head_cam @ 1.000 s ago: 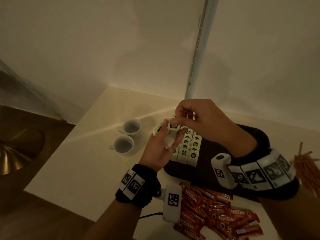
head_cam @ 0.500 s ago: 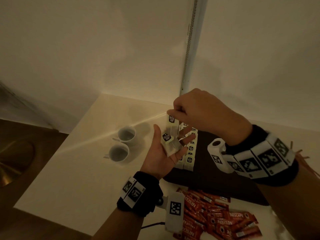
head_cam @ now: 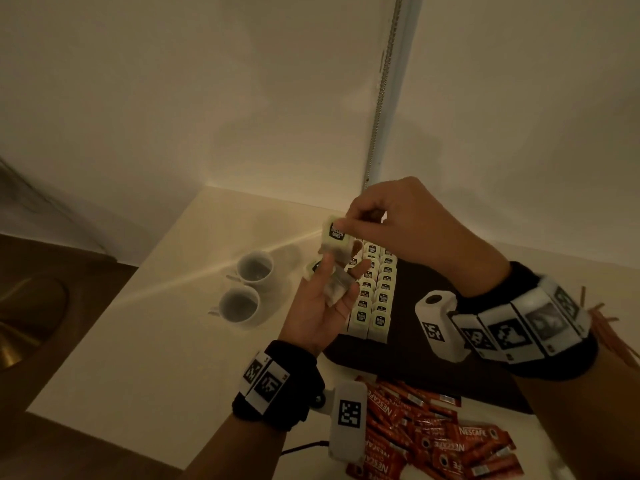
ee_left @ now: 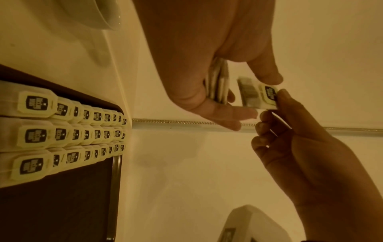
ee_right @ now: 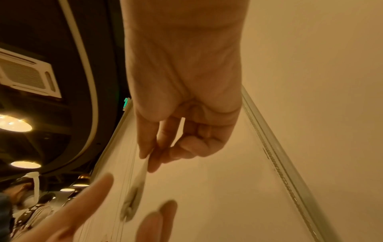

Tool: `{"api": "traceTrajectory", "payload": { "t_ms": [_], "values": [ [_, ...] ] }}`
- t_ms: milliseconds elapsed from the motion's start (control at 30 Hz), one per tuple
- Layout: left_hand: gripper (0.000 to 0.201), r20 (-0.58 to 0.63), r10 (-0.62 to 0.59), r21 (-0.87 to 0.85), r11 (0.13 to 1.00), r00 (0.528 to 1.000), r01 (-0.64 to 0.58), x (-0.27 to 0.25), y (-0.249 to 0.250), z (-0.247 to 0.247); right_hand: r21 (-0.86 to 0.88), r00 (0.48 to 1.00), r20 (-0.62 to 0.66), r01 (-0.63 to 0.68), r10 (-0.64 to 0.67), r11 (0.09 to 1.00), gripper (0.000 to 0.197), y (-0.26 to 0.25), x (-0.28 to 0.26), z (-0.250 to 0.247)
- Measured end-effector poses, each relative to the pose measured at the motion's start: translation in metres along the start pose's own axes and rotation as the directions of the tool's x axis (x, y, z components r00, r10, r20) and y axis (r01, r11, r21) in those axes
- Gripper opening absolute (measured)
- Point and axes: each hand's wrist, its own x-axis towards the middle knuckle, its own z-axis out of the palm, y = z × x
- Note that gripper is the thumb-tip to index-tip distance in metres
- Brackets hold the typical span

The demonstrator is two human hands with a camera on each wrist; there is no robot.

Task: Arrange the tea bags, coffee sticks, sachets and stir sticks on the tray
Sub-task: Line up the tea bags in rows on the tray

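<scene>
Our right hand [head_cam: 398, 223] pinches one tea bag [head_cam: 335, 233]; left hand [head_cam: 322, 303] cups spares [head_cam: 336, 289]. We lay it flat, continuing the tray [head_cam: 433, 355] rows.

We read this as a hotel or café service area: pale counter [head_cam: 145, 341] set in a wall corner, two white cups [head_cam: 247, 289] near its back edge, dark tray [head_cam: 433, 355] with rows of tea bags [head_cam: 375, 299], red Nescafé sticks [head_cam: 433, 438] at the front edge, ceiling air-con cassette [ee_right: 27, 75], round downlights [ee_right: 14, 125]
</scene>
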Motion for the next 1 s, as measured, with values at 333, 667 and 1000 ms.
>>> {"api": "traceTrajectory", "payload": {
  "t_ms": [333, 667, 1000],
  "values": [
    [0.021, -0.061, 0.042, 0.201, 0.979, 0.997, -0.029, -0.006, -0.002, 0.006, 0.192, 0.989, -0.071, -0.112, 0.128, 0.975, 0.012, 0.008, -0.01, 0.012],
    [0.041, -0.155, 0.047, 0.259, 0.966, 0.987, -0.005, 0.0, 0.008, -0.02, 0.288, 0.968, -0.054, -0.222, 0.247, 0.932, 0.011, 0.034, -0.023, 0.028],
    [0.046, -0.32, 0.099, 0.147, 0.988, 0.942, -0.054, 0.003, 0.038, -0.051, 0.024, 0.803, 0.41, -0.484, 0.433, 0.875, 0.019, 0.107, -0.07, 0.143]
  ]
}}
